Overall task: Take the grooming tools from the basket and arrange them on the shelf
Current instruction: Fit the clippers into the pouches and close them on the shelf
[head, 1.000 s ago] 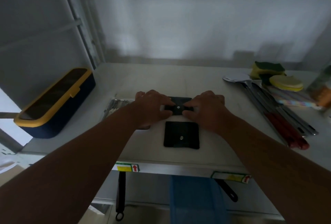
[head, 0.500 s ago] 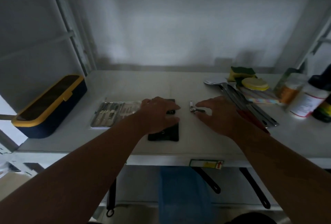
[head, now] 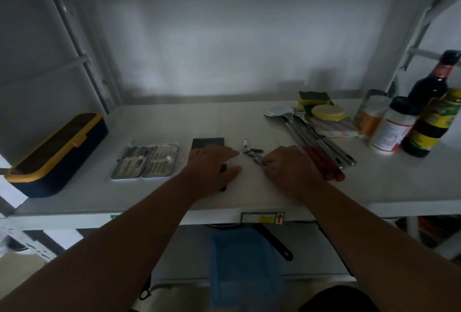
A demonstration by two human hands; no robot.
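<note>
On the white shelf (head: 249,194) lies an open silver manicure kit (head: 146,159) with several small tools in it. To its right sits a black case (head: 208,142); my left hand (head: 212,164) lies flat on it, fingers apart, hiding most of it. A small nail clipper (head: 246,146) lies just right of the case. A second metal clipper (head: 255,157) lies beside it, and the curled fingertips of my right hand (head: 287,167) pinch its near end.
A navy box with a yellow rim (head: 57,152) stands at the shelf's left end. Long kitchen utensils (head: 321,147), sponges (head: 316,106) and several bottles (head: 429,117) fill the right side. A blue object (head: 244,266) and a black pan handle (head: 277,244) sit below the shelf.
My hands have come apart from the black case. The left one stays on the case; the right one has moved right onto the clippers, now out on the shelf. The view has widened.
</note>
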